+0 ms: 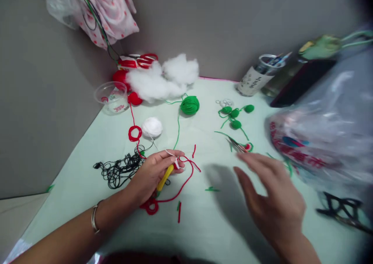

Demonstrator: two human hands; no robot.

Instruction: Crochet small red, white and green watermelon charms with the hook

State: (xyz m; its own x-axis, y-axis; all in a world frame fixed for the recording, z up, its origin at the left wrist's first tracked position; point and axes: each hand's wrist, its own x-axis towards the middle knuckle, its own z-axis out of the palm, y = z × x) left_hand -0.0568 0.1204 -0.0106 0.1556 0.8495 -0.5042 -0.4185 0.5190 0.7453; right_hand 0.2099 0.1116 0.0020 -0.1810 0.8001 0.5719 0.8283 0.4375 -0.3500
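My left hand is closed around a small red and white crochet piece together with a yellow-handled crochet hook. Red yarn loops out from the piece, and white yarn runs back to a white yarn ball. My right hand is raised over the table, thumb and fingers apart, with nothing seen between them. Just beyond its fingertips lie a slim pointed metal tool, its kind unclear, and a small red, white and green crocheted piece.
Tangled black cord lies left of my left hand. Farther back are a green yarn ball, white stuffing, a clear plastic cup and small green pieces. A pen cup and plastic bag stand right.
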